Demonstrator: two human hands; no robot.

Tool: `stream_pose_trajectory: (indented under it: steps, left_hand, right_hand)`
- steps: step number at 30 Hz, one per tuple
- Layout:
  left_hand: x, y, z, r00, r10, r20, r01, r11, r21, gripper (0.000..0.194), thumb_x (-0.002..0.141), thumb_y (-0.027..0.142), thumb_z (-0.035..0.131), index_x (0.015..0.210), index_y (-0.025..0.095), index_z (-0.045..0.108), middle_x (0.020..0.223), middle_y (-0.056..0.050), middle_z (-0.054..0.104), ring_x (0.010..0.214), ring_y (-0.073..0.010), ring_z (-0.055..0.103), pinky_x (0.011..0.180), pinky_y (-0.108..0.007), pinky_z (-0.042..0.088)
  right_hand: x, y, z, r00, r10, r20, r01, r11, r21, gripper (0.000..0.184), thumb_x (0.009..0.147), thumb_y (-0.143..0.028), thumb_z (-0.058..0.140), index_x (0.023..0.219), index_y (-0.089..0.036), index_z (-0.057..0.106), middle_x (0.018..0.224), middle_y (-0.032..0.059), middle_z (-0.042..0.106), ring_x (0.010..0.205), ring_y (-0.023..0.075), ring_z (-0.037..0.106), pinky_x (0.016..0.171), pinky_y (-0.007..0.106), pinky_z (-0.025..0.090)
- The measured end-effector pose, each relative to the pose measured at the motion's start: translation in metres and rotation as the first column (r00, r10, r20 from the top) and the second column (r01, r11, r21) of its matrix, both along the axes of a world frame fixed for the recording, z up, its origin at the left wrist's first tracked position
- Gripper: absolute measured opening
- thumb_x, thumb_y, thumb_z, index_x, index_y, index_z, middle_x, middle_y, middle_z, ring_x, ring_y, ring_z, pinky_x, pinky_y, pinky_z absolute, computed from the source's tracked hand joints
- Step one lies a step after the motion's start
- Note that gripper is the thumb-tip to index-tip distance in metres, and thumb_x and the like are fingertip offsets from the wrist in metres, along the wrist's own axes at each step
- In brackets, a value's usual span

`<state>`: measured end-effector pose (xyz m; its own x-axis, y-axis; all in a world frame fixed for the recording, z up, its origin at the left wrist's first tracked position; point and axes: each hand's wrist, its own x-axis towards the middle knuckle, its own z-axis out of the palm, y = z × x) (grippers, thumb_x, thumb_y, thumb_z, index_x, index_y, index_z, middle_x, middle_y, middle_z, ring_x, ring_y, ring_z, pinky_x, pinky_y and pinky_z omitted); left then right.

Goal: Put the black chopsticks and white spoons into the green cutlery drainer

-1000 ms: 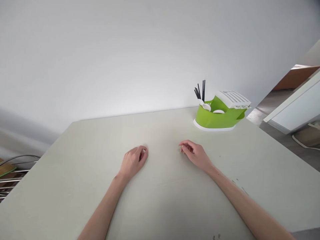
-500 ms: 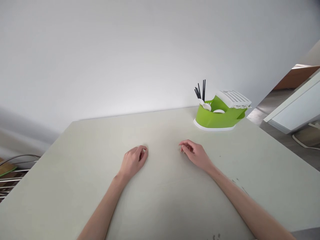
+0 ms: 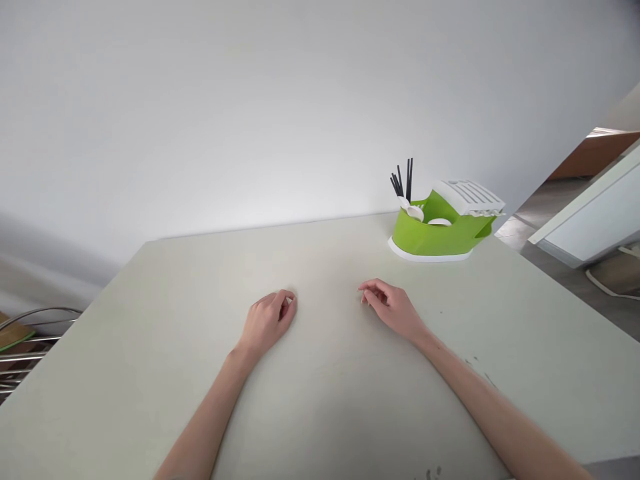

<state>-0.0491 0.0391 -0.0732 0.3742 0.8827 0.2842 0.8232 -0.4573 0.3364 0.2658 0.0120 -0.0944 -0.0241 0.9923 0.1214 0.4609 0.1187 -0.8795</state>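
Observation:
My left hand (image 3: 267, 321) rests on the pale table (image 3: 150, 333), fingers curled loosely under, nothing in them. My right hand (image 3: 393, 308) lies a little to the right of it, also with fingers curled in and holding nothing. Both sit near the table's middle, apart from each other. A green cutlery drainer (image 3: 435, 233) on a white base stands at the far right of the table, well beyond my right hand. It holds black chopsticks (image 3: 404, 180), white spoons (image 3: 413, 212) and a white slotted rack (image 3: 469, 195).
A plain white wall (image 3: 250, 100) backs the table. A metal wire rack (image 3: 25, 347) shows past the left edge. To the right, beyond the table edge, are a grey floor, a white panel (image 3: 590, 220) and a cable.

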Motion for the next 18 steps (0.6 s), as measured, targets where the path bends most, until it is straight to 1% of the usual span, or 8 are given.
stream_pose_trajectory:
  steps: [18]
  left_hand:
    - [-0.0010,0.0009,-0.0004,1.000,0.006,-0.003,-0.007,1.000,-0.011,0.024,0.104,0.037,0.042,0.098,0.023,0.062,0.070,0.001,0.061,0.060,-0.0147,0.054,0.060,-0.028,0.038]
  right_hand:
    - [-0.0007,-0.0007,0.0019,1.000,0.001,0.005,-0.001,1.000,0.002,0.032,0.100,-0.049,0.049,0.105,-0.025,0.070,0.088,0.0038,0.075,0.068,0.0187,0.055,0.067,0.033,0.047]
